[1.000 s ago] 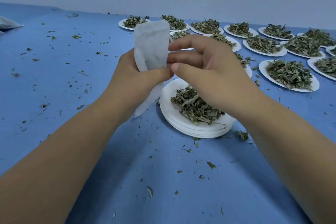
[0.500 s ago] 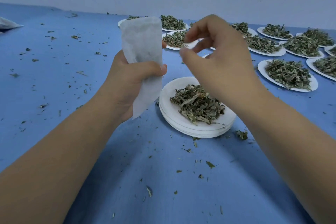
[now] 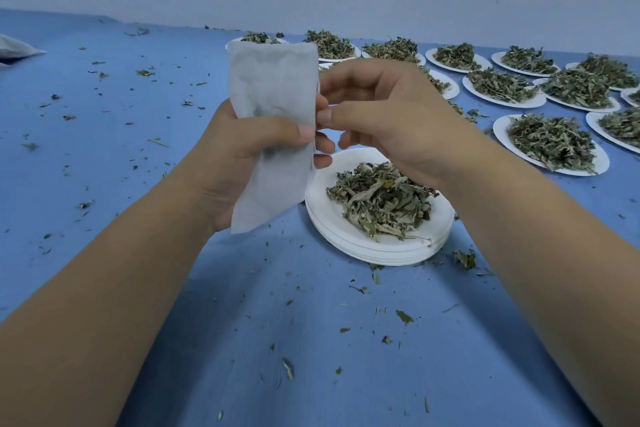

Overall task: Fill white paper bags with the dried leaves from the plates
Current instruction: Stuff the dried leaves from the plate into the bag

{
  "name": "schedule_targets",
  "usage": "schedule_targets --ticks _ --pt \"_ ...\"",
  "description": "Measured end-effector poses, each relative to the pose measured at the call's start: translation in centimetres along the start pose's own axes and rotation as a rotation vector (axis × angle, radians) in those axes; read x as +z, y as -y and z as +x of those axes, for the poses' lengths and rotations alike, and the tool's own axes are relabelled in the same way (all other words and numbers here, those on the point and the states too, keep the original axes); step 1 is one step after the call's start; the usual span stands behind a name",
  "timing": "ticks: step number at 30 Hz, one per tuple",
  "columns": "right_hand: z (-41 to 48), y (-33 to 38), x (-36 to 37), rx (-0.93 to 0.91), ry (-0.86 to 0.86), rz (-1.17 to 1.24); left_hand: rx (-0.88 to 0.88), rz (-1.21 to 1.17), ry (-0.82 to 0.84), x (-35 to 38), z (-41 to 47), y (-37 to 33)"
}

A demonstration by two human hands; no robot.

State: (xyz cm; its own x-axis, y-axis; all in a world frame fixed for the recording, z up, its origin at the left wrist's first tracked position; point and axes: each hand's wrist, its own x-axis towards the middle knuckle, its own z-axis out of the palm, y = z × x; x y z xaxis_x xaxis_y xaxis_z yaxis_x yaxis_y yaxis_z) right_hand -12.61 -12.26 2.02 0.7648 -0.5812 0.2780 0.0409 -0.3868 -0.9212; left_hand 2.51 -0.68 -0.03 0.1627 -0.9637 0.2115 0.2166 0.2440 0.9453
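Note:
My left hand [image 3: 239,156] grips a white paper bag [image 3: 273,87] around its middle and holds it upright above the blue table. My right hand [image 3: 391,114] is at the bag's right edge, with thumb and curled fingers pinching that edge. Just below and to the right sits a stack of white plates [image 3: 332,229]. On the top plate lies a pile of dried leaves [image 3: 381,198]. What the bag holds inside is hidden.
Several more white plates heaped with dried leaves [image 3: 550,142] fill the back right of the table, up to a pale wall. Leaf crumbs [image 3: 403,315] are scattered over the blue cloth. Another white bag [image 3: 14,48] lies at the far left edge.
My right hand lifted up and away from the bag half a second ago, and has come back down to its right edge. The bag stands a little more upright.

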Motion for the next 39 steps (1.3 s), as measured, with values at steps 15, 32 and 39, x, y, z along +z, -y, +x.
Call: schedule_targets --ticks 15,32,39 --pt "-0.8 0.2 0.0 -0.007 -0.075 -0.019 -0.126 -0.047 0.134 -1.0 -0.2 -0.1" --pt "-13.0 1.2 -5.3 0.219 0.026 -0.824 0.183 1.213 -0.184 0.0 0.1 1.8" --pt "-14.6 0.2 -4.8 0.252 -0.022 -0.871 0.212 1.240 -0.169 1.0 0.0 2.8"
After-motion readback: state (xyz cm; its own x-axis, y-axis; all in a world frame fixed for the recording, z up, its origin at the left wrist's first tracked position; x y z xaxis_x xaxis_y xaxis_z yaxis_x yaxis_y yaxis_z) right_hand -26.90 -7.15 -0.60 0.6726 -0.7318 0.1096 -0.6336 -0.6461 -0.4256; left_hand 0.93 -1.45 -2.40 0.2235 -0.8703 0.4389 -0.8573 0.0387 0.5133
